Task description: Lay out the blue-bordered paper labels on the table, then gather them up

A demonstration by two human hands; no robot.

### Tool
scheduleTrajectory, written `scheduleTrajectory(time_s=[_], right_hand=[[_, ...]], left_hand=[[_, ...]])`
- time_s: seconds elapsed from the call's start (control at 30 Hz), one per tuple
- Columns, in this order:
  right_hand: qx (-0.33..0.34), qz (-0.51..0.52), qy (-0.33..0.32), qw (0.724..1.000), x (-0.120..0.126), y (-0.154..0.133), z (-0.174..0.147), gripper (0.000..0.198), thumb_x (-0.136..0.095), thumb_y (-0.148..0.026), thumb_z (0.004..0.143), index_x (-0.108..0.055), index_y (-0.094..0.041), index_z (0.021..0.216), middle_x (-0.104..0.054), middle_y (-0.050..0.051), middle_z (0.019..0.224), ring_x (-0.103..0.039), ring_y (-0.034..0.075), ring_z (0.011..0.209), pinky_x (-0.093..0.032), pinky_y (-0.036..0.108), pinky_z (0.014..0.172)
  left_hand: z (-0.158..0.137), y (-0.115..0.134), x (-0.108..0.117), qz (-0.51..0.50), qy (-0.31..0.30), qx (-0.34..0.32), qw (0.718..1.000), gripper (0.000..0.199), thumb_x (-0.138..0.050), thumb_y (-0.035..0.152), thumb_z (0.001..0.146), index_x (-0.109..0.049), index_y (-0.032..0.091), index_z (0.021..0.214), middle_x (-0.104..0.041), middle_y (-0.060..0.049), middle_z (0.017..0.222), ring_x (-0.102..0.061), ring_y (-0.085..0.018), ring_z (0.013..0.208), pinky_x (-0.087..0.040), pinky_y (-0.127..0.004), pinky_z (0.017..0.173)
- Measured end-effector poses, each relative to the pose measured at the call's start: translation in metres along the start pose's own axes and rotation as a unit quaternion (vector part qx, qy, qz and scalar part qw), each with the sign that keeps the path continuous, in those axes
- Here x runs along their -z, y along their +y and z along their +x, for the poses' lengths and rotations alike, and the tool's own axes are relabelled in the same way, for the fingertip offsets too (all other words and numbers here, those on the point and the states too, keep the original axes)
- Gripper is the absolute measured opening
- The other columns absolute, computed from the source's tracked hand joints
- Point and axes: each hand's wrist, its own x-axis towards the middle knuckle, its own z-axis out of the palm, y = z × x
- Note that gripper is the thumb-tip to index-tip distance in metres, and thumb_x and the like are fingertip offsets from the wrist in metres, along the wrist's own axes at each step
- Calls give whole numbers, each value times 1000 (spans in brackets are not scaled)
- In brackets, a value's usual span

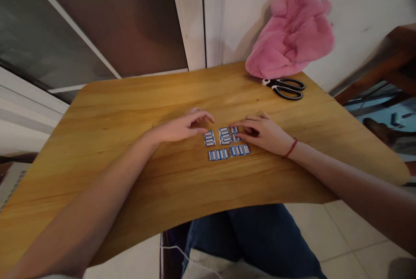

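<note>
Several small white label pieces with blue borders lie in a cluster on the wooden table. My left hand (185, 126) is on the left of them, fingers apart and curved, its thumb tip at the edge of the upper left label piece (209, 138). From the right, my right hand (261, 131) has its thumb and index finger on the upper right label piece (234, 133), partly covering it. Between the hands is the upper middle label piece (224, 136). Below them sit the lower left label piece (218, 154) and the lower right label piece (239, 150).
Black-handled scissors (286, 87) lie toward the back right of the wooden table (130, 105). Behind them a pink plush bundle (292, 36) leans against the wall. The table's curved front edge is just above my lap, where a white cable (177, 248) runs.
</note>
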Motion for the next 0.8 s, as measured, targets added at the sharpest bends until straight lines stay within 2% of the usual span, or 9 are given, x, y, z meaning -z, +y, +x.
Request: scheduleTrajectory(time_s=[0.07,0.17,0.27,0.33,0.4,0.57,0.7,0.8], right_hand=[[-5,6,6,1000,-1,2,0,33,-55,-40,89,-63,-24,116,-58,-1,73,-54,12,70,-30,29,77],[-10,20,15,1000,-3,3,0,32,-56,-38,88,-64,-23,115,-58,-2,72,-54,12,69,-31,29,76],[-24,59,33,997,-3,3,1,32,-56,-39,87,-64,-22,113,-61,0,76,-53,12,68,-33,29,73],[-32,94,51,994,-2,3,1,32,-55,-38,87,-64,-20,113,-61,1,79,-51,12,67,-35,27,69],[-38,117,70,990,-3,4,2,31,-54,-37,88,-64,-18,111,-61,2,79,-50,12,66,-36,26,65],[-48,140,94,985,-7,6,3,30,-55,-34,87,-63,-14,108,-60,3,78,-49,12,64,-37,25,63],[-51,143,101,983,-7,6,4,26,-55,-29,86,-63,-12,105,-58,2,76,-48,11,65,-37,25,64],[-46,134,103,985,-6,5,5,21,-54,-26,86,-65,-12,98,-56,3,78,-48,11,67,-37,24,66]], left_hand=[[-3,6,-5,5,15,7,1000,30,-51,37,86,-54,26,114,-49,-4,111,-52,-16,95,-44,-32,85],[-8,12,-16,69,61,20,996,27,-51,37,87,-57,25,109,-51,-4,107,-50,-18,102,-41,-36,93],[-11,13,-28,89,136,60,985,27,-54,40,84,-57,22,104,-53,-4,102,-50,-19,100,-42,-36,91],[-11,11,-33,80,164,96,978,32,-60,43,79,-57,21,102,-53,-4,100,-50,-19,97,-42,-36,89],[-10,11,-36,81,161,126,976,35,-67,40,73,-57,20,100,-51,-4,98,-50,-19,95,-42,-35,88],[-1,19,-35,99,120,161,975,20,-67,27,68,-53,19,80,-48,-2,86,-48,-18,83,-40,-32,77],[8,27,-36,44,121,212,969,26,-67,18,60,-44,21,72,-47,3,70,-43,-14,67,-34,-27,63],[13,34,-30,15,97,220,971,24,-65,17,57,-45,20,71,-48,5,64,-44,-13,62,-33,-27,60]])
